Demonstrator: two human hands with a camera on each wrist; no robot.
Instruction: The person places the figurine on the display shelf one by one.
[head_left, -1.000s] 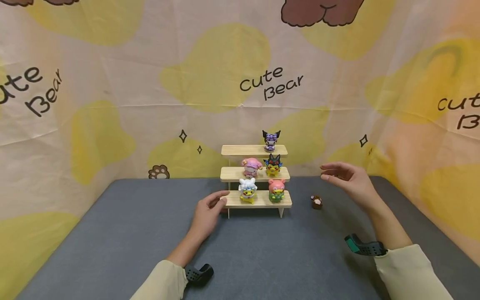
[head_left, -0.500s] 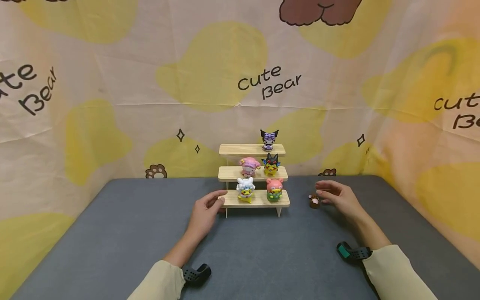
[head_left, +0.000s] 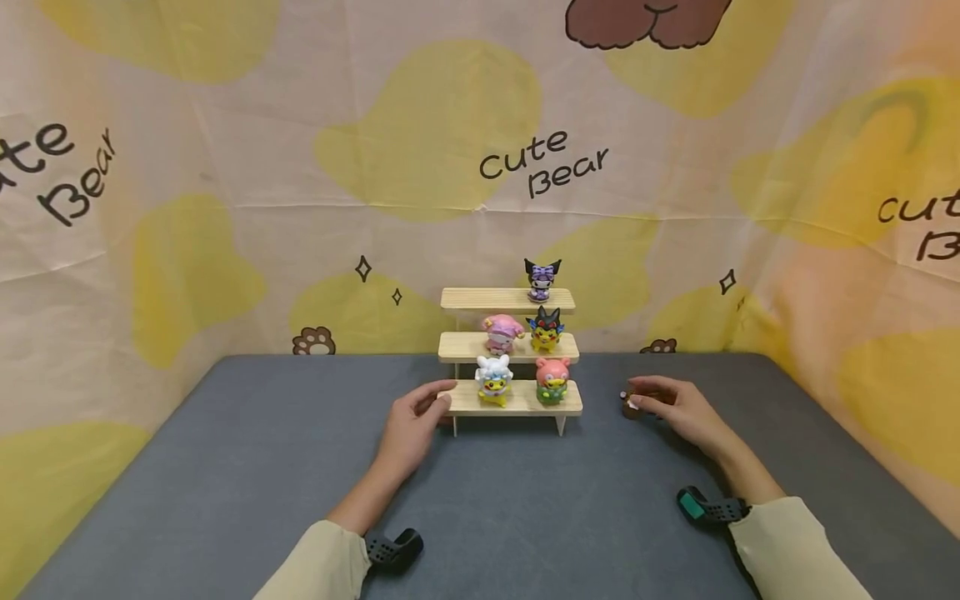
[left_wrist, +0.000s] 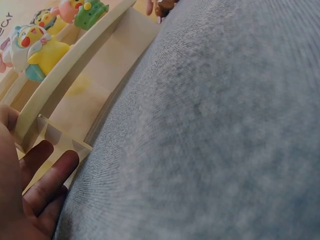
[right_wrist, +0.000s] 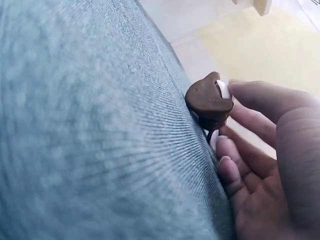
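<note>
My left hand [head_left: 408, 427] grips the left end of the bottom step of a three-tier wooden display stand [head_left: 459, 402]. In the left wrist view the other fingers [left_wrist: 52, 182] spread beside the stand's leg. To the right, my right hand [head_left: 678, 410] pinches a small brown figurine [head_left: 628, 408] standing on the table. From the right wrist, the figurine [right_wrist: 207, 97] appears between the thumb and fingers, partly covered by the thumb tip. On the bottom step stand a white-hooded yellow figurine [head_left: 494, 383] and a pink-and-green one [head_left: 552, 383].
The middle step holds a pink figurine [head_left: 501, 333] and a black-eared yellow one [head_left: 546, 331]. A purple-and-black figurine [head_left: 541, 281] stands on the top step's right end. A patterned cloth backdrop [head_left: 420, 150] rises behind the grey table [head_left: 225, 467].
My right hand has come down and left onto the brown figurine, its thumb and fingers closing around it. The left hand keeps its place on the stand.
</note>
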